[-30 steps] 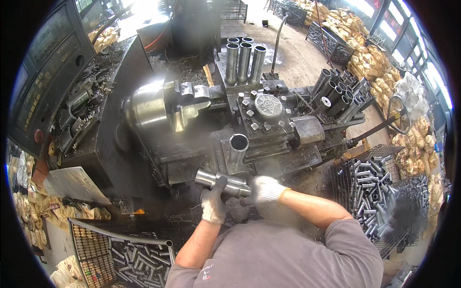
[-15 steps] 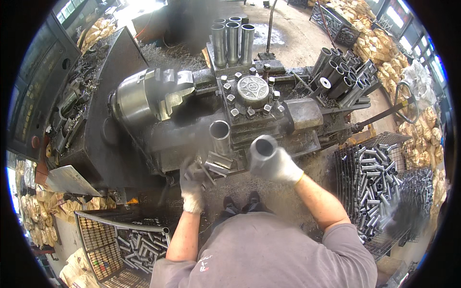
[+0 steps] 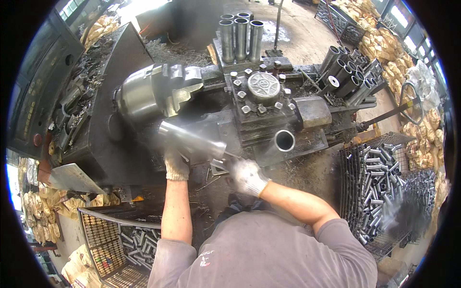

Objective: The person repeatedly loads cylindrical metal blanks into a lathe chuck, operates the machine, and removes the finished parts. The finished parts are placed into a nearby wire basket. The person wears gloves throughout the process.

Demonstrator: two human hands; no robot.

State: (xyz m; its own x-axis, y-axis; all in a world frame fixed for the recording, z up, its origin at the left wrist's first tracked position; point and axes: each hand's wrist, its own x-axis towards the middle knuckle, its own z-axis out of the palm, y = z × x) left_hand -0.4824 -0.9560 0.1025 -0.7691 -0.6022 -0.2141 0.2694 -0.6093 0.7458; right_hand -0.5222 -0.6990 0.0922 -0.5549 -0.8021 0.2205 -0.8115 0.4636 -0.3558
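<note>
A shiny metal tube (image 3: pixel 194 140) lies slantwise in front of the lathe chuck (image 3: pixel 149 93), its right end lower. My left hand (image 3: pixel 176 165), in a white knit glove, grips it from below near its left end; the tube hides part of the fingers. At the tube's right end is my gloved right hand (image 3: pixel 247 176), smeared by motion. Its fingers are closed around something, and a thin dark strip shows between them and the tube's end. A second metal tube (image 3: pixel 284 140) stands upright on the lathe carriage, right of my hands.
The bolted tool post (image 3: pixel 263 86) sits beyond my hands. Several tubes (image 3: pixel 241 38) stand upright behind it, and more tubes (image 3: pixel 353 74) lean at the right. Wire baskets of short metal pieces flank me, one right (image 3: pixel 348 192), one left (image 3: pixel 98 240). Metal shavings litter the machine.
My right hand has left its tube standing on the carriage and moved left. The other tube, upright before, is now tilted in my left hand, which has moved up toward the chuck.
</note>
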